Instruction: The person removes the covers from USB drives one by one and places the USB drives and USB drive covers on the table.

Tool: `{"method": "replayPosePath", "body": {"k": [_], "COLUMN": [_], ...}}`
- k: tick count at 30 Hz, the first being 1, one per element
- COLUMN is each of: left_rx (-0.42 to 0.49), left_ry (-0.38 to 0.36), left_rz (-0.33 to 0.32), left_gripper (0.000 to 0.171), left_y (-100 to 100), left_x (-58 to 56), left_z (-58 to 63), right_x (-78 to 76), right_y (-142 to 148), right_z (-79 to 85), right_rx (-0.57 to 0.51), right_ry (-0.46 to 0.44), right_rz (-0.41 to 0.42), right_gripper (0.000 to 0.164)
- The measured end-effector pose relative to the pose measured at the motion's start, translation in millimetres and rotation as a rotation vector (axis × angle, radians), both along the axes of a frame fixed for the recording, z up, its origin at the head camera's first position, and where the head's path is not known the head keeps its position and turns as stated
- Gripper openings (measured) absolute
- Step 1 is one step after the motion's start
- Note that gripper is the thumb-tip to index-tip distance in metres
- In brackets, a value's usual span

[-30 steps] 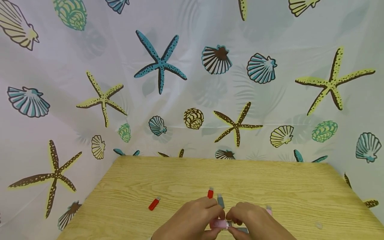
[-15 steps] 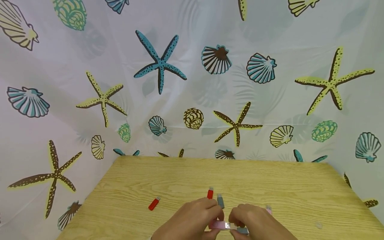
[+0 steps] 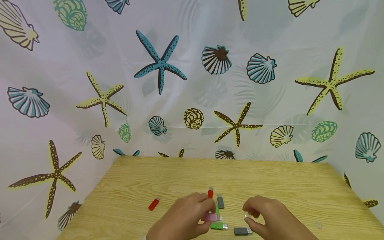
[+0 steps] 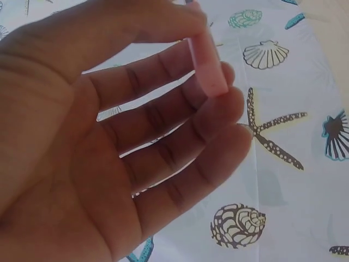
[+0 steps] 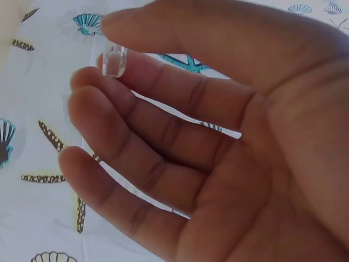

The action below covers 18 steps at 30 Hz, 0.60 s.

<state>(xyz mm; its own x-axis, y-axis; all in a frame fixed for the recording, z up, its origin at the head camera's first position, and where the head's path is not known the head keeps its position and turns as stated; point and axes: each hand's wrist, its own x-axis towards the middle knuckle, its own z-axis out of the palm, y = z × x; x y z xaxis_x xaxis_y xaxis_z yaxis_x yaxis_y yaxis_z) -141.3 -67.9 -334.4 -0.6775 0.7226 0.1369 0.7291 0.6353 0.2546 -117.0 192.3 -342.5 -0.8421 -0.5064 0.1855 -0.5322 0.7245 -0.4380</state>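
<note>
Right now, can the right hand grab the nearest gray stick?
Probably yes: the gray stick lies on the table close to the right hand, with nothing on top of it. But that hand pinches a clear cap, so it may have to let go first.

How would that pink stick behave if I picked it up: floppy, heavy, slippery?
The pink stick is probably stiff, with its straight, hard-looking body and metal plug. It's likely light, being small enough for a fingertip pinch by the left grip. Its smooth-looking sides could be slightly slippery.
</note>
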Motion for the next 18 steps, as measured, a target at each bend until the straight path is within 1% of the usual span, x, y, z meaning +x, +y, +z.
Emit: {"method": "replayPosePath", "body": {"k": [4,5,7,9,12,16,18], "left_rx": [-0.023,-0.023,-0.026,-0.028,-0.02,0.029,0.045], "left_ry": [0.005,0.017,0.048,0.061,0.1,0.156,0.164], "left_rz": [0.061,0.073,0.093,0.117,0.144,0.171,0.192], "left_gripper": [0.014,0.014,0.013,0.014,0.015,0.013,0.013], "left_y": [-3.3,-4.7,-7.7,-10.5,-15.4,-22.6,-26.4], "left_x": [-4.3,-5.2,-6.8,-8.7,-12.4,-18.7,-22.6], "left_z": [-1.4,-2.1,-3.2,-3.5,-5.0,-10.9,-13.8], "right_x": [-1.8,-2.1,-2.4,-2.8,-4.5,-5.7,-5.3], "right_y": [10.0,12.2,16.2,19.9,25.3,31.7,35.0], "right_z": [-0.9,-1.4,-2.7,-3.0,-3.4,-2.4,-1.9], "right_rx": [-0.015,-0.023,-0.036,-0.037,-0.023,0.008,0.02], "right_ry": [0.04,0.047,0.089,0.105,0.096,0.028,0.031], "right_rz": [-0.031,-0.038,-0.05,-0.07,-0.113,-0.193,-0.226], "right_gripper": [0.01,0.009,0.01,0.012,0.014,0.013,0.013]}}
